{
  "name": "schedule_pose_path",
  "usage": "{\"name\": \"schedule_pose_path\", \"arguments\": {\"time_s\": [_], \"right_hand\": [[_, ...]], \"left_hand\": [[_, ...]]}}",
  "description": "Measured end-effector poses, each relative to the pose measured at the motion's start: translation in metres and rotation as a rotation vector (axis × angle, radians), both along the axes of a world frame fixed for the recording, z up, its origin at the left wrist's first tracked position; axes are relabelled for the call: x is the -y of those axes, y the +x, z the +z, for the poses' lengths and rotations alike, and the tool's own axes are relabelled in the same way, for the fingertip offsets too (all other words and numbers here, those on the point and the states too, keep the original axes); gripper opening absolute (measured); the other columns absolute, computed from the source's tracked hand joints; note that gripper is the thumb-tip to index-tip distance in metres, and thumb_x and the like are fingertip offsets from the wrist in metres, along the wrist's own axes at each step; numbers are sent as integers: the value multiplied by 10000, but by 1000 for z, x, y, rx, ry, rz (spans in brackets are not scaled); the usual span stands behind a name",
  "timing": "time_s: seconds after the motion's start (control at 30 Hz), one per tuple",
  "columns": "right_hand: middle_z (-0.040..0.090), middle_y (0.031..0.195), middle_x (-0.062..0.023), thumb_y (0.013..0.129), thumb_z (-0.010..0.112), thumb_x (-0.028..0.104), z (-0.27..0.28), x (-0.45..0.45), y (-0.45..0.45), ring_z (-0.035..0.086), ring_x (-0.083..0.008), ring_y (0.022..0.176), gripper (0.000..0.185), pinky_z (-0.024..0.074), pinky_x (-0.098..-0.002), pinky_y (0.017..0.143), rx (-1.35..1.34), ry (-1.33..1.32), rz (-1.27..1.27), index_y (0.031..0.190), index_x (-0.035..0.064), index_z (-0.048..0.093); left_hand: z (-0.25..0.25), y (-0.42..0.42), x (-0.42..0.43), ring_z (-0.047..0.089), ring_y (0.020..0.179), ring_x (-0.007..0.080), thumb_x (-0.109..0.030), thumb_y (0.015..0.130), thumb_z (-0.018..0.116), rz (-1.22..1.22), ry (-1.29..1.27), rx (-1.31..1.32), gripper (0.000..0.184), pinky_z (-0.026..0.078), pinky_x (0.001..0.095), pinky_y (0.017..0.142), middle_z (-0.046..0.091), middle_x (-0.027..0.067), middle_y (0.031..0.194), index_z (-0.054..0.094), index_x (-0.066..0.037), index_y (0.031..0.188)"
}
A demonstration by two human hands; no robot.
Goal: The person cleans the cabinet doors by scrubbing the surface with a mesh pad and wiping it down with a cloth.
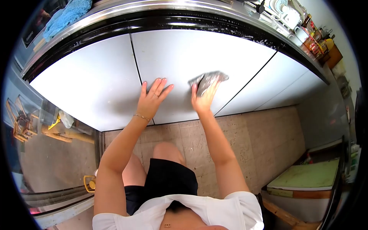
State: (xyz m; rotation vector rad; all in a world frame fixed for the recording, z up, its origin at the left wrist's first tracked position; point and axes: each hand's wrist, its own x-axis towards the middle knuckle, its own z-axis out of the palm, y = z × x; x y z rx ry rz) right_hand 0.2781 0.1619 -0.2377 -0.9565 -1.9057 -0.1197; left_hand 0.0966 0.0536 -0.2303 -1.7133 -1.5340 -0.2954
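White cabinet doors (172, 53) stand upright under a counter, split by dark seams. My left hand (152, 97) rests with fingers spread on a door, beside the left seam; a ring and a thin bracelet are on it. To its right, my right hand (205, 97) presses a crumpled grey-brown cloth (212, 78) against the same door. The cloth is somewhat blurred, and my palm and fingers cover part of it.
A metal counter edge (165, 7) with black trim runs above the doors. A blue towel (69, 17) lies at its left end. Dishes (287, 17) and bottles crowd the right end. A green-topped box (306, 174) stands at lower right, and wooden chairs (25, 120) at left.
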Motion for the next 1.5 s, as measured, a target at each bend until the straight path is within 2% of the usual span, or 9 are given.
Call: {"name": "schedule_pose_path", "arguments": {"time_s": [0.23,0.47,0.7,0.8,1.03,1.13,1.2,1.33,1.5], "right_hand": [[166,1316,-297,795,519,248,90,-18,6,151,-470,1207,688,77,-476,1018,-176,76,-38,1260,-113,163],[206,1286,-325,782,537,295,-21,-3,13,144,-462,1217,736,71,-502,1012,106,23,11,1237,-154,173],[-63,1352,-284,804,462,383,135,-51,-5,-59,-410,1257,819,-23,-457,1024,-112,-23,-425,1289,-91,4],[70,1327,-321,808,456,413,138,8,-68,-40,-415,1257,824,-33,-482,1016,-422,135,138,1261,-150,58],[150,1348,-254,757,542,371,118,20,-59,101,-373,1268,725,62,-450,1033,-164,118,144,1243,-94,270],[30,1347,-296,797,458,441,67,-59,-14,7,-394,1266,829,14,-424,1035,373,284,-960,1293,-88,57],[26,1341,-308,816,407,444,105,-13,-42,7,-402,1263,795,8,-426,1033,-463,-281,-225,1283,-108,77],[143,1339,-273,824,428,384,109,43,-132,59,-378,1268,685,52,-462,1030,-27,339,40,1250,-112,221],[199,1332,-246,820,434,381,85,82,-127,91,-348,1273,546,95,-491,1018,-15,114,95,1178,-30,408]], "left_hand": [[0,3,0,282,1218,170,-225,648,664,5,22,3,677,242,493,948,295,19,1332,367,-294,1252],[4,3,3,291,1218,130,15,713,486,-67,11,117,654,268,445,948,291,-20,1342,330,-270,1280],[6,2,4,312,1200,167,-186,733,585,-28,-16,31,558,259,494,938,320,20,1313,375,-268,1244],[3,2,-2,297,1210,157,-128,757,519,-57,-22,82,493,250,482,947,315,17,1318,403,-225,1226],[29,4,33,304,1218,173,-147,738,547,-151,-4,194,436,217,481,971,353,50,1299,464,-150,1166],[55,7,41,320,1211,203,-222,712,615,-192,140,230,479,171,502,982,368,78,1290,474,-132,1161],[77,17,47,318,1213,214,-240,722,609,-290,191,333,472,141,506,989,373,85,1286,478,-126,1160],[98,26,58,277,1239,234,-339,748,547,-346,205,392,528,75,515,997,340,101,1312,444,-96,1205],[93,12,57,238,1255,232,-353,750,528,-260,-4,520,609,89,468,1016,301,103,1335,369,-44,1251]]}}
